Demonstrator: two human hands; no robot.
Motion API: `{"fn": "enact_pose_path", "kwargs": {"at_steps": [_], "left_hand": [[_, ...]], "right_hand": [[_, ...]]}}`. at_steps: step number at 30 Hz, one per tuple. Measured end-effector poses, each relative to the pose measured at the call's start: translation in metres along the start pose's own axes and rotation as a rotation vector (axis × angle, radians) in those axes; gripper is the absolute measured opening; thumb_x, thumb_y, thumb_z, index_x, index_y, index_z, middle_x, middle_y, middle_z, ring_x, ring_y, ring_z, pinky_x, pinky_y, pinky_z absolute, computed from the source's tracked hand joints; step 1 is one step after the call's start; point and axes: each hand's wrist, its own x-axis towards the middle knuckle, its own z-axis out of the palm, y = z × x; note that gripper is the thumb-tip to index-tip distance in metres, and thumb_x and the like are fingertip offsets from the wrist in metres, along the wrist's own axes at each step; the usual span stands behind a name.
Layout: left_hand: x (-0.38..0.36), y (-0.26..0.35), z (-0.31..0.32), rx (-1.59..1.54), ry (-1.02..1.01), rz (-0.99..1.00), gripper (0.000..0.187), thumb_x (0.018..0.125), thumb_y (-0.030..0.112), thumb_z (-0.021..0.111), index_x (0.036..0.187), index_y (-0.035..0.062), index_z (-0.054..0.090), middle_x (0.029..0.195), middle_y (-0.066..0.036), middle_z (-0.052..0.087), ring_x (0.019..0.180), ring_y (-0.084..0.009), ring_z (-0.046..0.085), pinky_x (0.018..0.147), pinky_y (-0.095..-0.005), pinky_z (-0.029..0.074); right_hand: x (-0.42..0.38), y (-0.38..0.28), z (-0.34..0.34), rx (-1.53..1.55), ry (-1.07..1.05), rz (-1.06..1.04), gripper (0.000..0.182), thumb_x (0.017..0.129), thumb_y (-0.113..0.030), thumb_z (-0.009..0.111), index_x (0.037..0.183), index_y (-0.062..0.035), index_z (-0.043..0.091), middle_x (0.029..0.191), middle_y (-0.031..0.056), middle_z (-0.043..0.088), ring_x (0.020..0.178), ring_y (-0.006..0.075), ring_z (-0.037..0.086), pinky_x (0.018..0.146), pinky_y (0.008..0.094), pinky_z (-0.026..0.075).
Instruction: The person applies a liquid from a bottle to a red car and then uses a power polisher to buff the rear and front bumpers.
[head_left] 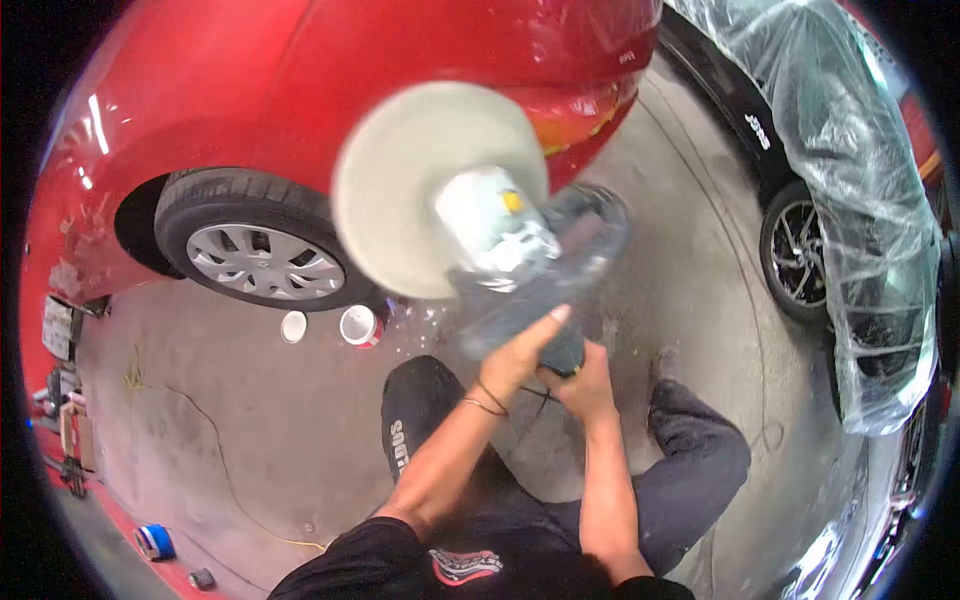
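Note:
Both of my hands grip a power polisher, blurred by motion, held up in front of the red car [250, 100]. My left hand [522, 350] is wrapped around the dark body of the polisher [525, 305], thumb lying along it. Lower and to the right, my right hand [585, 385] closes on its rear end, where a dark cord hangs. A large round cream pad [400, 200] faces the car's side and overlaps the panel above the wheel. Silvery, shiny material with a yellow mark covers the polisher's head.
The car's wheel [262, 262] stands at left. On the concrete floor [320, 420] are an open white-and-red tub [361, 326] and a white lid [293, 326]. A yellowish cord [215, 430] trails left. A plastic-covered dark car [850, 200] stands right; a blue roll [154, 541] lies lower left.

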Motion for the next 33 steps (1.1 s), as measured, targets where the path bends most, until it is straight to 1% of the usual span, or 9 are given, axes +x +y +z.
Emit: {"fn": "enact_pose_path", "kwargs": {"at_steps": [4,7,13,18,22,24,26,30,33], "left_hand": [[0.012,0.003,-0.006,-0.058,-0.101,0.162,0.033,0.105,0.025,0.077,0.129,0.0025,0.077,0.122,-0.006,0.076,0.112,-0.0164,0.07,0.101,-0.034,0.056],[0.019,-0.013,0.02,0.091,-0.005,-0.007,0.041,0.101,0.03,0.074,0.129,-0.0007,0.075,0.121,-0.008,0.078,0.112,-0.0198,0.072,0.102,-0.0374,0.056],[0.06,-0.077,0.087,0.137,-0.106,0.024,0.036,0.098,0.028,0.082,0.122,0.0016,0.078,0.12,-0.006,0.077,0.11,-0.0173,0.071,0.101,-0.0364,0.056],[0.106,-0.082,0.169,-0.035,0.1,0.27,0.053,0.086,0.018,0.096,0.126,0.0003,0.065,0.117,-0.007,0.074,0.104,-0.0157,0.07,0.092,-0.034,0.059],[0.143,-0.079,0.198,-0.039,0.053,0.274,0.062,0.083,0.016,0.093,0.132,-0.0015,0.058,0.118,-0.013,0.076,0.106,-0.0211,0.074,0.094,-0.0372,0.06],[0.153,-0.079,0.199,0.081,0.07,0.171,0.062,0.082,0.019,0.094,0.129,-0.0031,0.059,0.118,-0.013,0.075,0.105,-0.02,0.072,0.093,-0.0368,0.059],[0.157,-0.08,0.192,0.187,0.095,0.169,0.065,0.08,0.02,0.095,0.13,-0.0034,0.059,0.118,-0.014,0.075,0.105,-0.0214,0.073,0.093,-0.038,0.06],[0.128,-0.072,0.158,0.198,0.086,0.318,0.083,0.079,0.023,0.093,0.144,-0.0082,0.053,0.116,-0.021,0.077,0.11,-0.0299,0.077,0.097,-0.0411,0.059],[0.096,-0.075,0.108,0.119,0.07,0.329,0.076,0.079,0.011,0.092,0.142,-0.0082,0.054,0.125,-0.018,0.075,0.119,-0.0221,0.07,0.105,-0.0376,0.055]], "right_hand": [[0.014,-0.005,-0.003,0.034,0.017,-0.014,0.03,0.077,-0.004,0.091,0.102,0.0015,0.075,0.093,0.0062,0.079,0.09,0.0107,0.069,0.08,0.0345,0.057],[0.019,0.013,-0.026,0.051,0.048,0.003,0.029,0.078,-0.004,0.09,0.101,0.0022,0.074,0.091,0.0062,0.079,0.086,0.0119,0.071,0.077,0.0348,0.057],[0.023,0.048,-0.104,-0.01,0.13,0.087,0.021,0.079,-0.002,0.087,0.095,0.002,0.074,0.085,0.003,0.077,0.077,0.0132,0.071,0.069,0.033,0.056],[0.047,0.086,-0.175,0.018,0.171,0.211,0.016,0.078,0.0,0.083,0.091,-0.001,0.074,0.078,0.0025,0.073,0.066,0.0124,0.068,0.058,0.0308,0.051],[0.077,0.109,-0.194,0.161,0.187,0.247,0.013,0.079,-0.005,0.08,0.089,-0.0034,0.073,0.073,0.002,0.069,0.059,0.014,0.063,0.055,0.0318,0.049],[0.089,0.097,-0.198,0.259,0.061,0.289,0.017,0.08,-0.009,0.083,0.092,-0.0036,0.072,0.074,0.002,0.069,0.059,0.0143,0.063,0.055,0.0321,0.049],[0.083,0.153,-0.206,0.331,-0.067,0.246,0.039,0.081,-0.013,0.087,0.112,0.0003,0.067,0.098,0.0051,0.072,0.079,0.0134,0.067,0.066,0.0313,0.051],[0.064,0.128,-0.146,0.349,0.18,0.201,0.033,0.087,-0.025,0.091,0.104,-0.0017,0.074,0.098,0.0052,0.074,0.082,0.0154,0.069,0.068,0.033,0.054],[0.037,0.127,-0.101,0.101,0.227,0.12,0.05,0.085,-0.024,0.094,0.119,0.0019,0.069,0.107,0.0067,0.074,0.093,0.0192,0.069,0.081,0.037,0.056]]}}
